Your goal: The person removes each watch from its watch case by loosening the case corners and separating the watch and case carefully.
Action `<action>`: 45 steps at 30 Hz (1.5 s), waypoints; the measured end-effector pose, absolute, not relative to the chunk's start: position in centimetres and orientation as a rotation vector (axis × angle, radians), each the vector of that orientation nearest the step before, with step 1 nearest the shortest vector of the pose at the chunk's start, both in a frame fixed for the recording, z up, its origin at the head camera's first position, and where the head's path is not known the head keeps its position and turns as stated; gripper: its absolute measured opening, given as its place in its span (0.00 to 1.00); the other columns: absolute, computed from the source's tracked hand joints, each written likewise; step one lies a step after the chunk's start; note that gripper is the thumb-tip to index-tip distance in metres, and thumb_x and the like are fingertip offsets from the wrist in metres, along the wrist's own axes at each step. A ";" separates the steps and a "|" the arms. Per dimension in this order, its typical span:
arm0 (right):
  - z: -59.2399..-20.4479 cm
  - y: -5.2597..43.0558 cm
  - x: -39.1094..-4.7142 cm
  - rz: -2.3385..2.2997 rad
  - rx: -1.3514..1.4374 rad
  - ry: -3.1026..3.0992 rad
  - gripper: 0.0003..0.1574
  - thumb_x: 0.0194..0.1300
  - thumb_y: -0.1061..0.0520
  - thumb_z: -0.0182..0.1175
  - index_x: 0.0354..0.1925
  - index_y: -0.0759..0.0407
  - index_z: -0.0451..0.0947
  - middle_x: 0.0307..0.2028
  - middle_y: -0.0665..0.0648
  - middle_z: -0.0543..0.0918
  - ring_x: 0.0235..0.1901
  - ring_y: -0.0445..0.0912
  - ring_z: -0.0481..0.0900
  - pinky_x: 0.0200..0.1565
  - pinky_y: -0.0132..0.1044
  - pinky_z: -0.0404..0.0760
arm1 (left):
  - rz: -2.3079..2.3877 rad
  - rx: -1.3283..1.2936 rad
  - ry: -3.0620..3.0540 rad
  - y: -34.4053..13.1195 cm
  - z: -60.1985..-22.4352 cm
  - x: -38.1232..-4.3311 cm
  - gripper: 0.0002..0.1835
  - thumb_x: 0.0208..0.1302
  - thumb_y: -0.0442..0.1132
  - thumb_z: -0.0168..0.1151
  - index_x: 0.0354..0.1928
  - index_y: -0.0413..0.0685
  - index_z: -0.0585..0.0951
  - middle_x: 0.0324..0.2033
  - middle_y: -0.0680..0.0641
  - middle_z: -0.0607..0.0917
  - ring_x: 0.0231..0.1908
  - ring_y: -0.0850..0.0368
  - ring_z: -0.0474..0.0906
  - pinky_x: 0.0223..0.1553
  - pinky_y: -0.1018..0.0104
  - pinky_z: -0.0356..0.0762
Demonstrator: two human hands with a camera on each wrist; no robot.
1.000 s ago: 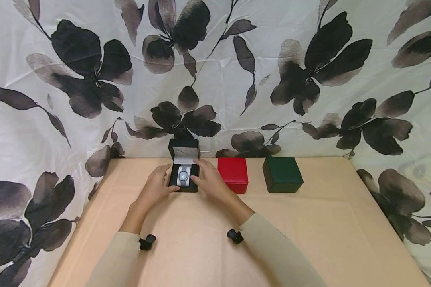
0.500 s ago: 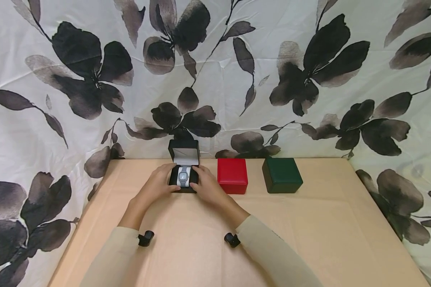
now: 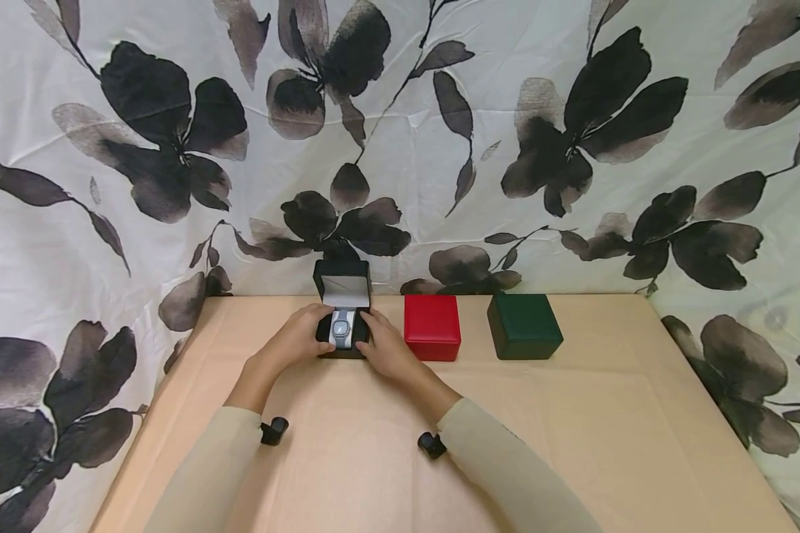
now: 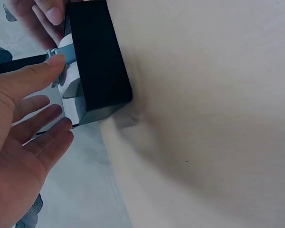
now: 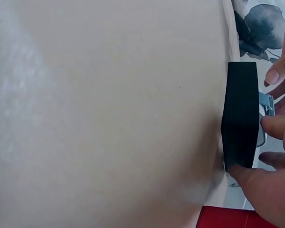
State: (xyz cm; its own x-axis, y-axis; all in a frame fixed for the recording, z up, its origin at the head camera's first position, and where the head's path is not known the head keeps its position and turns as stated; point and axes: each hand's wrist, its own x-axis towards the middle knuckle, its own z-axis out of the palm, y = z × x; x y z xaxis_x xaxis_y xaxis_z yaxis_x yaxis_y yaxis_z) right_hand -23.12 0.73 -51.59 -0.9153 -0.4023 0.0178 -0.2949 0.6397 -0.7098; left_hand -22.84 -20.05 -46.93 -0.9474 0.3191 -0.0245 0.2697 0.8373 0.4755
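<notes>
A black watch box [image 3: 341, 267] stands at the table's back edge with its lid raised, showing pale lining. Inside sits a wristwatch [image 3: 341, 329] with a blue-grey dial, wrapped on a white cushion. My left hand [image 3: 295, 340] is at the box's left side; in the left wrist view its thumb [image 4: 54, 61] lies at the watch strap while the other fingers extend loosely beside the box. From the right, my right hand [image 3: 392, 349] touches the box; one fingertip [image 5: 235, 170] meets its corner and another reaches the watch. The fingers partly hide the box's sides.
A closed red box [image 3: 432, 326] stands just right of the right hand. Farther right is a closed green box [image 3: 524, 326]. Behind the table [image 3: 400, 459] hangs a white cloth [image 3: 413, 148] with dark flowers.
Both hands have drawn in closer around the watch, the right fingers coming down from the lid's edge to the box's side. The boxes have stayed in place.
</notes>
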 end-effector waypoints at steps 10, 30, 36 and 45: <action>-51.9 0.6 -23.1 -1.156 -0.578 2.740 0.39 0.73 0.57 0.63 0.76 0.66 0.63 0.78 0.64 0.62 0.73 0.60 0.68 0.75 0.49 0.67 | 0.657 0.483 2.889 -19.8 -46.4 -24.0 0.37 0.56 0.33 0.78 0.68 0.32 0.74 0.66 0.30 0.75 0.67 0.33 0.71 0.71 0.40 0.69; -51.7 0.4 -22.7 -1.174 -0.543 2.702 0.42 0.73 0.58 0.63 0.77 0.67 0.60 0.78 0.66 0.61 0.74 0.60 0.66 0.75 0.49 0.66 | 0.512 0.542 2.863 -19.7 -47.2 -25.0 0.38 0.56 0.33 0.78 0.68 0.31 0.74 0.64 0.31 0.77 0.66 0.34 0.71 0.71 0.44 0.69; -51.6 0.4 -22.7 -1.166 -0.531 2.691 0.42 0.73 0.58 0.63 0.77 0.67 0.59 0.78 0.66 0.61 0.75 0.60 0.66 0.75 0.49 0.66 | 0.491 0.528 2.856 -19.6 -47.4 -25.1 0.40 0.55 0.35 0.80 0.68 0.32 0.74 0.65 0.31 0.75 0.65 0.34 0.69 0.70 0.44 0.71; -51.6 0.5 -22.9 -1.173 -0.520 2.693 0.42 0.72 0.58 0.64 0.77 0.66 0.60 0.78 0.65 0.61 0.75 0.60 0.66 0.75 0.49 0.66 | 0.527 0.499 2.862 -19.1 -47.3 -25.1 0.41 0.52 0.33 0.81 0.68 0.31 0.74 0.59 0.35 0.75 0.59 0.39 0.69 0.65 0.46 0.74</action>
